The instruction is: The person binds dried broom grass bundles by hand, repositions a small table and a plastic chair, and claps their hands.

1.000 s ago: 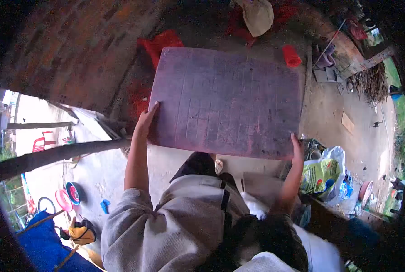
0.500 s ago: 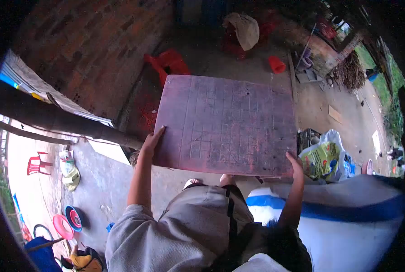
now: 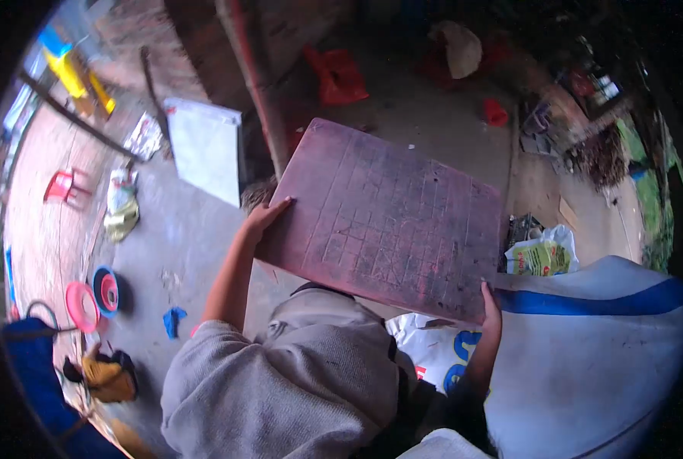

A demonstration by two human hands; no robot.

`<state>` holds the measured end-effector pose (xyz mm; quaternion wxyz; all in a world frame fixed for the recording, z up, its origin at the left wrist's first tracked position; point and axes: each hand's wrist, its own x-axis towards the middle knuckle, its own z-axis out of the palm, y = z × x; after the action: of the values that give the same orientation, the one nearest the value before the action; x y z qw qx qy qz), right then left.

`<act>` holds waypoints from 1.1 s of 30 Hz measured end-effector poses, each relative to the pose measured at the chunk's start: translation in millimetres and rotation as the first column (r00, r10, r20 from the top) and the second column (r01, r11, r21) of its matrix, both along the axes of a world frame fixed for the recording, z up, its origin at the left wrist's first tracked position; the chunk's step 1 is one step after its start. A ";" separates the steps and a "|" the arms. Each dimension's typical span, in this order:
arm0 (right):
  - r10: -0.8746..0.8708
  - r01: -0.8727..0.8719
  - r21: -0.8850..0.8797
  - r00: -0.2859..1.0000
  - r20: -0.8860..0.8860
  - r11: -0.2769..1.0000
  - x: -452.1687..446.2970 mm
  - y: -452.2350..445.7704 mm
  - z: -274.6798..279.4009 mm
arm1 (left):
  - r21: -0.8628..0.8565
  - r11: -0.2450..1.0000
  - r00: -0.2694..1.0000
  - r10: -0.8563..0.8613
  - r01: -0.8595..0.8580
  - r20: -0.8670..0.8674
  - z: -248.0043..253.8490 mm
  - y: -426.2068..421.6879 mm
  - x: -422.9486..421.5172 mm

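Observation:
A flat, worn purple-red board point(image 3: 387, 218) with a grid of grooves hangs in front of my body, tilted down to the right. My left hand point(image 3: 268, 216) grips its left edge, thumb on top. At the lower right corner my right hand point(image 3: 490, 306) holds the other side. The fingers under the board are hidden on both sides. Below the board's right part lies a large white sack point(image 3: 586, 359) with a blue stripe.
A wooden post point(image 3: 253, 84) and a white panel point(image 3: 203, 149) stand beyond my left hand. Basins point(image 3: 105, 291), a red chair point(image 3: 67, 187) and a person in yellow point(image 3: 108, 376) are at left. A green-white bag point(image 3: 542, 256) lies at right, a red stool point(image 3: 336, 76) ahead.
The view has turned leftward, bringing the white panel and upright post into sight. The board has gone from nearly level to slanting down rightward, still in both hands. More of the white sack shows.

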<state>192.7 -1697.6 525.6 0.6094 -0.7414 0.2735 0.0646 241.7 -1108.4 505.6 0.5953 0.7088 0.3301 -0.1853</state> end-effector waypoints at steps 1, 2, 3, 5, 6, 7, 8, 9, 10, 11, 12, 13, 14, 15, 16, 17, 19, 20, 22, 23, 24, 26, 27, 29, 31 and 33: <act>-0.002 0.001 -0.025 1.000 -0.021 1.000 -22.3 12.3 7.0 | -0.075 0.997 0.999 0.014 -0.011 0.047 -4.2 10.0 -27.2; -0.012 0.010 -0.044 0.999 -0.046 0.999 -45.8 26.3 7.4 | -0.062 0.998 0.999 0.036 -0.033 0.040 -0.5 21.2 -52.8; -0.052 0.044 -0.045 0.978 -0.202 0.998 -51.4 23.6 -7.3 | -0.032 0.999 0.999 0.033 -0.032 0.033 6.9 28.3 -64.0; -0.027 0.062 0.094 0.944 -0.330 0.994 -101.4 35.3 -26.5 | -0.016 1.000 0.998 0.020 -0.021 -0.061 12.2 58.7 -113.1; 0.004 0.089 0.204 0.910 -0.414 0.975 -117.0 49.8 -19.6 | -0.007 1.000 0.997 0.026 -0.027 -0.073 3.4 74.5 -135.2; 0.000 0.033 0.088 0.938 -0.347 0.996 -134.6 71.7 -15.0 | 0.059 0.998 0.996 0.016 -0.011 -0.084 -8.3 95.7 -152.6; 0.008 0.025 0.094 0.941 -0.339 0.995 -148.7 88.6 -19.1 | 0.124 0.992 0.996 0.007 0.005 -0.093 -12.8 114.1 -167.9; 0.029 -0.028 0.007 0.959 -0.282 1.000 -162.7 102.0 -26.0 | 0.126 0.992 0.996 0.015 -0.004 -0.084 -1.7 124.9 -184.4; 0.057 -0.077 -0.083 0.973 -0.222 0.994 -168.4 108.5 -33.1 | 0.157 0.988 0.991 0.015 0.006 -0.133 9.8 129.5 -195.3; 0.091 -0.105 -0.076 0.981 -0.174 0.992 -177.7 124.3 -35.1 | 0.183 0.983 0.983 0.015 0.018 -0.183 17.0 139.5 -209.2; 0.096 -0.110 -0.078 0.982 -0.165 0.991 -185.4 132.6 -47.5 | 0.182 0.983 0.985 0.021 0.011 -0.173 15.9 155.8 -223.2; 0.089 -0.088 0.011 0.968 -0.233 0.996 -192.7 140.7 -66.5 | 0.193 0.981 0.984 0.006 0.029 -0.178 14.7 174.5 -236.5; 0.085 -0.057 0.099 0.949 -0.302 0.993 -201.2 157.7 -75.6 | 0.204 0.978 0.983 -0.011 0.050 -0.185 15.2 191.0 -249.2; 0.103 -0.047 0.166 0.934 -0.343 0.985 -209.2 174.3 -83.4 | 0.202 0.978 0.983 -0.015 0.052 -0.182 14.8 207.4 -260.7; 0.100 -0.047 0.162 0.936 -0.338 0.986 -222.8 188.7 -87.9 | 0.212 0.976 0.984 -0.011 0.049 -0.176 14.8 225.5 -271.9; 0.067 -0.024 0.142 0.949 -0.309 0.990 -233.5 248.5 -31.9 | 0.222 0.974 0.986 -0.002 0.040 -0.165 16.2 243.5 -280.6; -0.005 0.045 0.122 0.950 -0.313 0.991 -238.1 309.2 -13.7 | 0.230 0.973 0.991 -0.003 0.034 -0.132 17.5 277.6 -293.3; 0.008 0.030 0.121 0.953 -0.304 0.992 -239.9 311.3 -46.3 | 0.245 0.969 0.993 -0.014 0.044 -0.120 15.2 300.7 -302.5; 0.050 0.033 0.244 0.943 -0.328 0.969 -243.1 317.7 -125.6 | 0.213 0.977 0.995 0.016 0.006 -0.103 -17.8 361.1 -318.3; 0.136 0.011 0.355 0.912 -0.388 0.935 -248.4 371.5 -78.5 | 0.262 0.965 0.995 0.010 0.016 -0.098 -24.5 386.4 -325.2; 0.164 -0.038 0.365 0.933 -0.320 0.930 -250.6 412.4 -63.1 | 0.309 0.951 0.996 0.004 0.024 -0.088 -29.2 415.3 -324.3; 0.160 -0.036 0.346 0.928 -0.337 0.937 -250.6 461.3 -60.3 | 0.320 0.945 0.991 -0.029 0.071 -0.134 -36.1 462.0 -338.1; 0.160 -0.033 0.332 0.918 -0.364 0.943 -253.8 487.7 -49.8 | 0.252 0.968 0.988 0.038 0.001 -0.152 -21.2 476.2 -347.1; 0.200 -0.023 0.382 0.880 -0.431 0.924 -251.3 537.2 -25.4 | 0.174 0.977 0.977 0.152 -0.126 -0.148 -29.7 514.3 -361.2; 0.178 -0.046 0.316 0.898 -0.402 0.948 -246.6 556.0 -36.1 | 0.158 0.975 0.977 0.174 -0.154 -0.123 -35.3 541.4 -372.0; 0.138 -0.058 0.232 0.928 -0.347 0.971 -232.5 570.0 -57.6 | 0.125 0.971 0.972 0.217 -0.205 -0.088 -47.0 567.0 -377.7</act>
<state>-39.8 -1127.6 468.0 0.6225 -0.6584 0.3342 0.2595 -136.0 -541.4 458.7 0.5522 0.6925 0.4436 -0.1373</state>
